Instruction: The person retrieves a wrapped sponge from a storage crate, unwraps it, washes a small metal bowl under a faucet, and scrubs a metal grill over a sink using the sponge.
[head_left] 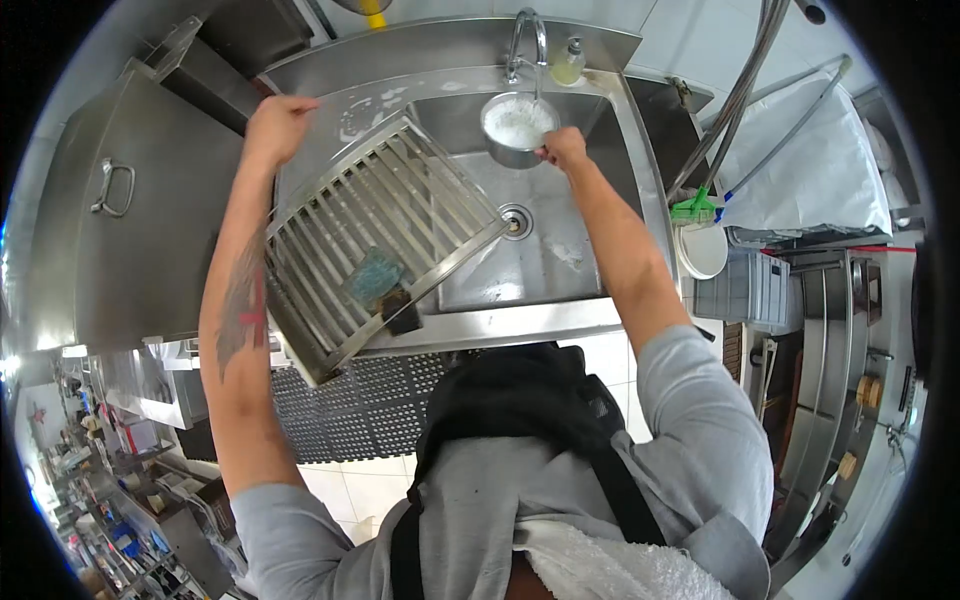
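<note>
My right hand (564, 148) is closed on the side of a small metal pot (514, 157), probably by its handle. White, foamy liquid fills the pot, which sits beneath the tap (540, 50) over the sink (540, 265). My left hand (280, 128) is raised at the upper left, fingers curled in, and nothing shows in it. Below it, a slatted metal grille (385, 195) lies slanted across the counter and the sink's left part. A greenish scouring pad (376, 274) and a dark block (402, 312) rest near the grille's front edge.
A soap bottle (568, 62) stands behind the tap. Suds mark the steel counter (350, 105). At right are a white bucket (703, 250), a green brush head (694, 207) and grey crates (745, 290). A steel cabinet (150, 250) stands at left.
</note>
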